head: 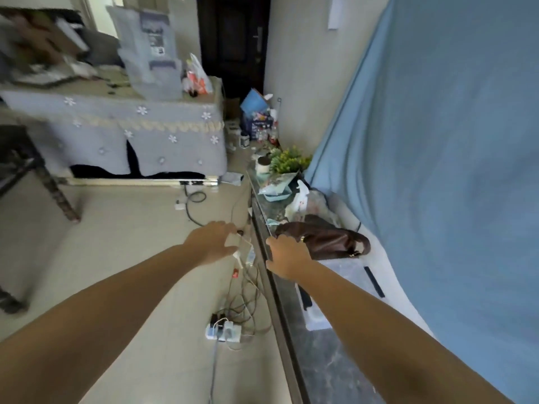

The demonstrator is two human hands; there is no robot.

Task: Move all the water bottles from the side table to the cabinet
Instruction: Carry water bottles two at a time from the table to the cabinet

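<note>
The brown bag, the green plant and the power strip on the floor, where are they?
brown bag (329, 239), head view, middle of its leather side.
green plant (288, 161), head view, its leafy top.
power strip (223, 330), head view, its white body.

Long marble-topped cabinet (326, 363) along the blue curtain, cluttered at its far end.

On its dark veined top lie a brown leather bag (329, 240), a black remote (374, 281) on a pale sheet, white plastic bags (300, 199), a blue tray (275, 193), a white cup (263, 166) and a green potted plant (287, 160). On the tiled floor (131, 228) beside it sit a power strip (223, 331) and tangled cables (246, 290).
</note>
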